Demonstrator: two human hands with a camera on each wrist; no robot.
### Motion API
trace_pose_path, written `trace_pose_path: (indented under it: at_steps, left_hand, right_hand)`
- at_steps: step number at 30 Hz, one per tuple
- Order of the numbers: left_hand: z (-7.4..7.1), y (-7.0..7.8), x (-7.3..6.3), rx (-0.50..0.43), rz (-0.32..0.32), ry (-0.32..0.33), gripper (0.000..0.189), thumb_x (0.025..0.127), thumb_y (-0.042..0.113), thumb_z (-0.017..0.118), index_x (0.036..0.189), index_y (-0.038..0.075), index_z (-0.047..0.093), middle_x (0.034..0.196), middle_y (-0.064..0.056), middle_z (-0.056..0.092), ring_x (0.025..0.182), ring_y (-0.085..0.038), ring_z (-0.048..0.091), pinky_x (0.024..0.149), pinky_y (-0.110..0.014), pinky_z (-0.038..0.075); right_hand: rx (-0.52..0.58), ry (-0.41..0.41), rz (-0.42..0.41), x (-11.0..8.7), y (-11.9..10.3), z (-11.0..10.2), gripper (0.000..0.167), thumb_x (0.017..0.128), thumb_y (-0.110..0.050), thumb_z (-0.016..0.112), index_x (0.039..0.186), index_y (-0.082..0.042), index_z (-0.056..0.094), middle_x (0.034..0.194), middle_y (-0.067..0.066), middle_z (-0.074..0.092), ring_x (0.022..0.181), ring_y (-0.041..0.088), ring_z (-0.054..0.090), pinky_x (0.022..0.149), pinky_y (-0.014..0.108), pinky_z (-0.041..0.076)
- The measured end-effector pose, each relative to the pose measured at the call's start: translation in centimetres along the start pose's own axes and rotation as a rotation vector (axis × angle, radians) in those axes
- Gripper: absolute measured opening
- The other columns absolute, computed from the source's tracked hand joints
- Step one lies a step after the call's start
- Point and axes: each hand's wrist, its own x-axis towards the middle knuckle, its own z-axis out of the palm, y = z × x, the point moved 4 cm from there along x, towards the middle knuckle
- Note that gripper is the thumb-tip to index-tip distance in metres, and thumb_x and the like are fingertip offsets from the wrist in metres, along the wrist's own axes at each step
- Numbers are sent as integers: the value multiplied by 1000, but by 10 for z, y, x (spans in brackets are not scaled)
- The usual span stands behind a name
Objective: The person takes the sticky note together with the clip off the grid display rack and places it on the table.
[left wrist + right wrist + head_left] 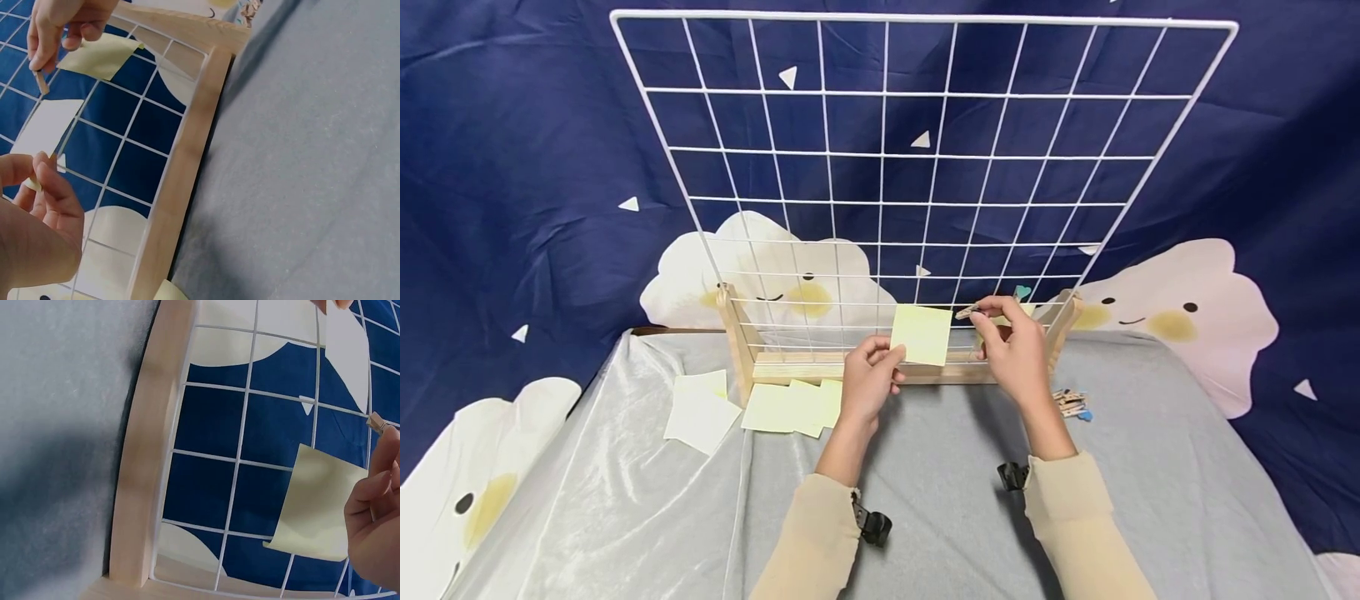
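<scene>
My left hand (871, 383) pinches a pale yellow sticky note (922, 335) by its lower left corner, holding it up against the lower rows of a white wire grid (925, 17). Between the thumb and fingertips of my right hand (1018, 354) is a small wooden clothespin (967, 312), its tip close to the note's upper right corner. A second yellow note (319, 503) hangs on the grid beside my right hand, mostly hidden behind that hand in the head view. A teal heart (1022, 292) shows above it.
The grid stands in a wooden base (140, 456) on a grey cloth-covered table (940, 500). Several yellow notes (767, 408) lie at the base's left front, with paler notes (700, 417) further left. A small pile of clothespins (1071, 403) lies right of my right wrist.
</scene>
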Motion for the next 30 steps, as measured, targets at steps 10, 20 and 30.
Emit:
trace_pose_path:
  at_steps: [10,20,30]
  left_hand:
    - [-1,1,-3,-6,-15,-2,12,94,6,68,104,-1,66,81,-10,68,55,-9,57,44,-18,44]
    - [-7,-2,-6,3,-11,6,15,94,5,68,106,-4,67,75,-2,67,54,-8,57,45,-17,45]
    - [-15,-8,-9,6,-27,34,16,93,6,68,107,-3,68,80,-7,70,54,-9,58,46,-18,45]
  right_hand:
    - [42,8,98,-6,12,-7,17,96,6,64,111,14,64,93,25,60,47,-1,53,46,15,45]
    - [55,36,115,-9,15,-15,19,95,8,65,112,17,64,96,27,62,46,2,53,45,15,44]
    - [67,63,188,-15,25,-24,18,95,7,65,111,16,65,94,25,66,47,5,54,47,16,47]
